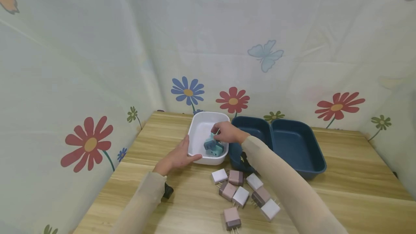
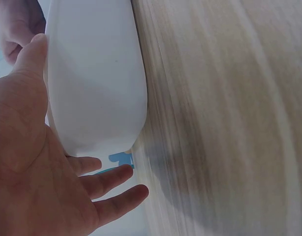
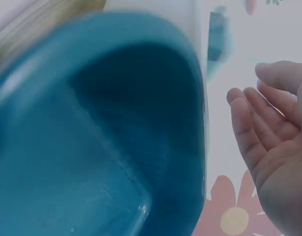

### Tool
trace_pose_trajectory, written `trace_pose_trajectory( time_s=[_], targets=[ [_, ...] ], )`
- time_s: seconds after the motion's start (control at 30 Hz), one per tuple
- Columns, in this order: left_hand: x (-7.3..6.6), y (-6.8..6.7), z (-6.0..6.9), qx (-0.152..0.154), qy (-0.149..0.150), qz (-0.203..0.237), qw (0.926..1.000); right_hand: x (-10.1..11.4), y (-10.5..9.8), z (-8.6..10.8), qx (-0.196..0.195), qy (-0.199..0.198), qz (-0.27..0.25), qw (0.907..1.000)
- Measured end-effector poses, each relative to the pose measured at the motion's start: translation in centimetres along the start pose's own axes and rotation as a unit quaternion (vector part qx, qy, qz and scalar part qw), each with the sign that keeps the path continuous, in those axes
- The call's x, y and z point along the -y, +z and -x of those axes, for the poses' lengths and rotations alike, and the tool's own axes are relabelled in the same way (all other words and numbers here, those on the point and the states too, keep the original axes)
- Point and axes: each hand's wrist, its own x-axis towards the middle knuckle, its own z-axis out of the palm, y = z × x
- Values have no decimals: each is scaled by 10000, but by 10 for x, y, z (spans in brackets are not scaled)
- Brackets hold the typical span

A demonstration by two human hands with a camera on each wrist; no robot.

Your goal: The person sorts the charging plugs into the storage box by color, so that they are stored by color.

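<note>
A white tub (image 1: pixel 198 133) stands on the table with several teal plug-in chargers (image 1: pixel 214 149) heaped in it. At its left side is my left hand (image 1: pixel 177 156); in the left wrist view the thumb lies along the rim and the fingers extend loosely past the wall. My right hand (image 1: pixel 227 132) is over the tub, just above the chargers. The right wrist view shows its fingers (image 3: pixel 249 125) loosely bent with nothing between them, and a blurred teal charger (image 3: pixel 217 42) apart from the fingertips.
A dark blue two-part tub (image 1: pixel 295 143) stands right of the white one, partly behind my right forearm. Several pink chargers (image 1: pixel 231 216) and white chargers (image 1: pixel 270 209) lie in front, prongs showing on some. A flowered cloth (image 1: pixel 208 46) hangs behind the table.
</note>
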Motion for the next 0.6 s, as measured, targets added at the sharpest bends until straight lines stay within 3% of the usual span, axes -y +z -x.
trace_pose_trajectory(
  time_s=[0.33,0.6],
  targets=[
    [0,6,-1,-13,-57,116,9999,-1,-6,12,-290,-10,-168,9994],
    [3,6,0,-20,-40,195,9998,-5,-18,27,-403,-169,136,9990]
  ],
)
